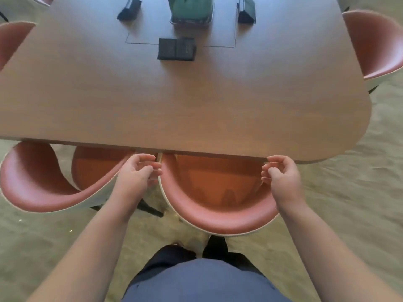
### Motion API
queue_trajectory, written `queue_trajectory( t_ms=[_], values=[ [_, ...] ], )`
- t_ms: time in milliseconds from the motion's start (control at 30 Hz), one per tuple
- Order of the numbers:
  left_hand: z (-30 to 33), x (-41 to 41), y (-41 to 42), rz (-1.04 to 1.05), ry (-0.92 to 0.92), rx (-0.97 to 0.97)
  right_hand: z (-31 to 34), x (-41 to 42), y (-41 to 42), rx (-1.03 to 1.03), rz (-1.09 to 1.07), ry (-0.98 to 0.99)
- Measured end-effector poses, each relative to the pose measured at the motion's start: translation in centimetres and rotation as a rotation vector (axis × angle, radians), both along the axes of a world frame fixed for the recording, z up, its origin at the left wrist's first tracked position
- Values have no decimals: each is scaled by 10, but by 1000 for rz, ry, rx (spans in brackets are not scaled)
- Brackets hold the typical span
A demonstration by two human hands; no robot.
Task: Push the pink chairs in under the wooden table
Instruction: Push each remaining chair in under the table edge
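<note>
Head view, my left hand and right hand gripping the front arm tips of a pink chair, bench edge just beyond my fingers, second chair left of my left hand

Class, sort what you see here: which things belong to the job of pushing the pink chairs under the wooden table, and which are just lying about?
Part of the job:
- pink chair in front, gripped by left hand and right hand
- pink chair beside it
- pink chair at right
- pink chair at far left
- wooden table

Just lying about:
- black box
- green pot
- carpet
</note>
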State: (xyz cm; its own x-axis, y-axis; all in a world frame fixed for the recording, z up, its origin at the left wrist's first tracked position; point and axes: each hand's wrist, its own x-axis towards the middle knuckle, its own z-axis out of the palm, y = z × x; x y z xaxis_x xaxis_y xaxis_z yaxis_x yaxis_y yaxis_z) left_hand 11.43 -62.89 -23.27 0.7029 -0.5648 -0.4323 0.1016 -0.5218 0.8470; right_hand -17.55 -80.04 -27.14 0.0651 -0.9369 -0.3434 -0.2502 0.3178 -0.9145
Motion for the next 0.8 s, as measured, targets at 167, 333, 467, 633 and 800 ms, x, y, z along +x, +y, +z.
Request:
queue_trajectory(
  t_ms=[167,333,467,633,800],
  values=[
    [-87,19,-30,-42,15,259,-71,-38,-44,128,-30,325],
    [-155,30,-61,-89,-11,540,-125,-62,-77,221,-98,656],
    [-194,51,-73,51,16,656,-158,-61,-90,459,-59,644],
    [-225,55,-74,40,126,602,-181,-65,-101,484,-69,686],
    [-236,62,-81,93,109,553,-187,-71,-117,617,-129,533]
  ],
)
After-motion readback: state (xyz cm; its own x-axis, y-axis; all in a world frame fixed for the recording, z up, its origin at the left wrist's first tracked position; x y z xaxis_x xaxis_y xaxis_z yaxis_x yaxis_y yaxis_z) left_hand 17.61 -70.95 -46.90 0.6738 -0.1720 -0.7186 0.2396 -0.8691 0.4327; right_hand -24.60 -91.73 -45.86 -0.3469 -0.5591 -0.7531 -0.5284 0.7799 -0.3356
